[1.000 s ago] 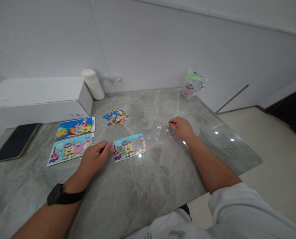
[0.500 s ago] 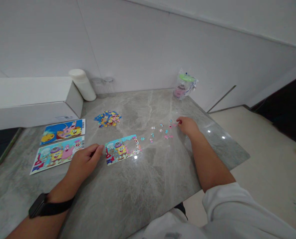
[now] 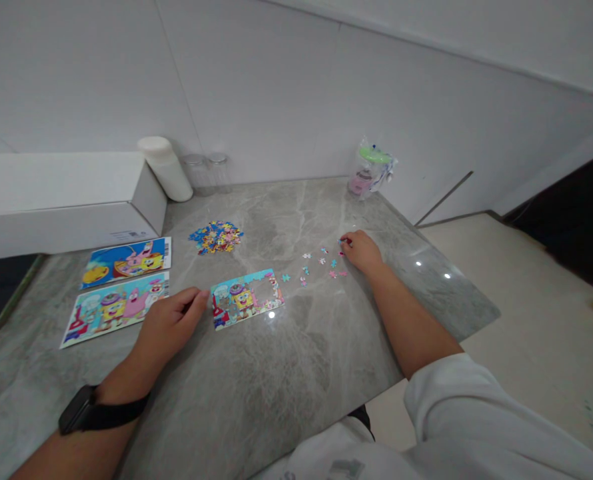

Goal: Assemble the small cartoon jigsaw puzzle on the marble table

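Observation:
A partly filled jigsaw puzzle [image 3: 243, 301] lies on the grey table, with a gap in its right half. At its left edge rests my left hand [image 3: 174, 327], fingers curled and thumb against the forefinger, with nothing seen in them. To the right, my right hand [image 3: 362, 252] has its fingertips pinched on a small blue jigsaw piece [image 3: 340, 242] at the tabletop, partly hidden by the fingers. Several loose pieces [image 3: 306, 271] are scattered between that hand and the puzzle, pink, white and light blue.
Behind the puzzle is a heap of jigsaw pieces [image 3: 217, 237]. Two picture cards [image 3: 121, 303] and a phone [image 3: 4, 293] lie at left. A white box [image 3: 61, 213], a white bottle [image 3: 165, 170], two clear glasses [image 3: 218, 175] and a bagged cup [image 3: 369, 172] stand along the wall.
My right hand has moved left, its fingertips now at the blue piece and covering part of the pink ones. My left hand stays in place.

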Motion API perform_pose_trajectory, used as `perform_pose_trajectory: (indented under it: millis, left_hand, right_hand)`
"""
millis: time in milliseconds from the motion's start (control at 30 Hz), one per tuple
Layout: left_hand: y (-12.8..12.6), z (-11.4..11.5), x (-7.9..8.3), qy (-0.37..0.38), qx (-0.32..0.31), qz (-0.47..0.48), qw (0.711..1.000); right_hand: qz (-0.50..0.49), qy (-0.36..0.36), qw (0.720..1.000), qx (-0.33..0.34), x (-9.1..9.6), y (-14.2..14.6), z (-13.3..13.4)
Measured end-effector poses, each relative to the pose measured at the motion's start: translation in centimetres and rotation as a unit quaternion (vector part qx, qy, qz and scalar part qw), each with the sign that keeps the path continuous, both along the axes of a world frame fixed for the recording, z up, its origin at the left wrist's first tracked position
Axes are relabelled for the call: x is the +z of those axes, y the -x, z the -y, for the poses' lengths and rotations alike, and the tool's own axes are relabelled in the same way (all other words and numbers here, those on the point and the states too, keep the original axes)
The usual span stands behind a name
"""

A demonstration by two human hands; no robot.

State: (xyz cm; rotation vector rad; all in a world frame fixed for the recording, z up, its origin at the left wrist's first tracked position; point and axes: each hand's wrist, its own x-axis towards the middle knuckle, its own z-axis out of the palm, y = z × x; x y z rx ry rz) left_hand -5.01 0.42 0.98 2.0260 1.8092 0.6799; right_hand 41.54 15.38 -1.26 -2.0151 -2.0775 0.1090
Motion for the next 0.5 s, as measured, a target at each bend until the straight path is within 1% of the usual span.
perform_pose_trajectory:
  millis: [100, 233, 433, 500]
  left_hand:
    - [0.13, -0.07, -0.31, 0.004, -0.002, 0.0, 1.0]
    - [0.26, -0.05, -0.53, 0.004, -0.003, 0.004, 1.0]
    - [0.31, -0.1, -0.65, 0.008, -0.008, 0.013, 1.0]
    - [0.31, -0.12, -0.68, 0.009, -0.011, 0.011, 1.0]
  right_hand:
    - [-0.019, -0.01, 1.0, 0.016, -0.36, 0.27, -0.47]
    - [-0.044, -0.003, 0.999, 0.032, -0.46, 0.28, -0.62]
    - [-0.055, -0.009, 0.998, 0.016, -0.53, 0.03, -0.56]
    - [-0.053, -0.005, 0.998, 0.023, -0.6, 0.09, -0.57]
